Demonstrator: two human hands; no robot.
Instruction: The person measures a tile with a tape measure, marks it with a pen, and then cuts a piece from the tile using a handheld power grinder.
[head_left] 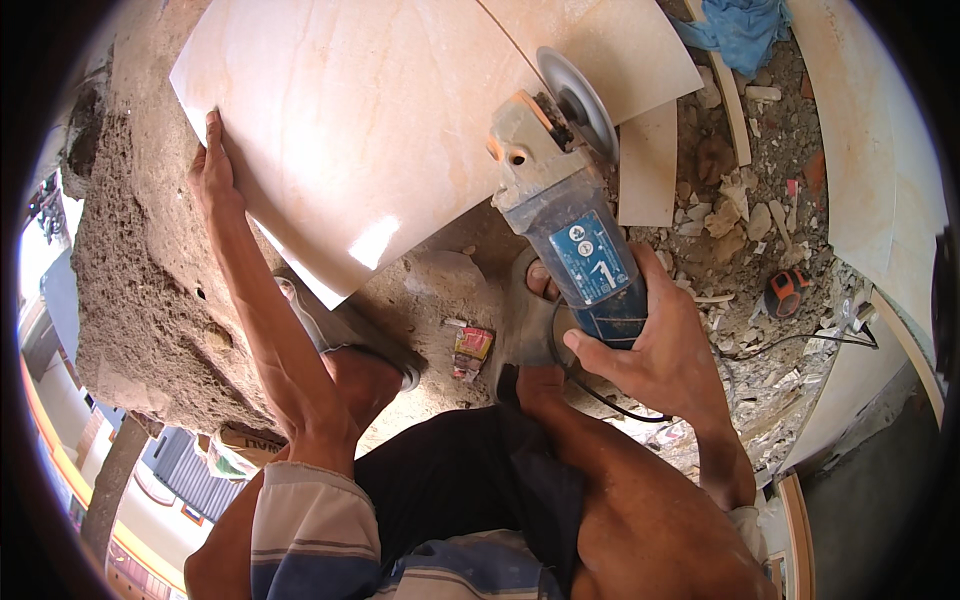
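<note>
My right hand is wrapped round the rear body of a blue angle grinder. The grinder's grey cutting disc stands on edge over a large glossy cream tile, at a dark straight line across it. Whether the disc touches the tile I cannot tell. At the tile's left edge, my left hand grips the rim, thumb on top and the other fingers hidden beneath. A black cord hangs from the grinder's back end.
Rubble covers the ground at right, with an orange-and-black tape measure and a blue cloth. More tile pieces stand at far right. A crumpled red-yellow packet lies between my sandalled feet. A rough concrete edge drops off at left.
</note>
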